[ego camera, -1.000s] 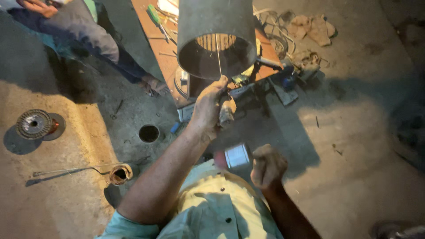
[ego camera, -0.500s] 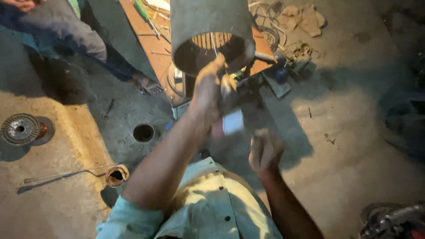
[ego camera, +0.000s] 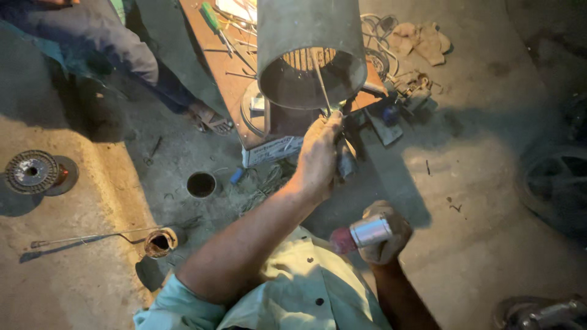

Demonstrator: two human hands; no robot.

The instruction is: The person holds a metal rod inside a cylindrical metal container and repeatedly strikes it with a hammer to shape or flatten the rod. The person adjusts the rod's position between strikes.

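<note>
Left hand [ego camera: 318,156] pinches thin rod [ego camera: 320,82] inside metal cylinder [ego camera: 309,43]; right hand [ego camera: 384,235] grips hammer [ego camera: 362,234].

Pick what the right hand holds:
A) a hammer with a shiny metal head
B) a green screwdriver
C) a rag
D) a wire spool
A: the right hand grips a hammer with a shiny cylindrical head, while the left hand holds a thin rod at the cylinder.

Shirt: pale yellow-green, short-sleeved, with small dark buttons down the front
Sleeve: left cuff light teal, ending above the elbow
Forearms: both bare below the sleeves
Left hand [ego camera: 318,156]: bare, no glove
Right hand [ego camera: 384,235]: bare, no glove
</note>
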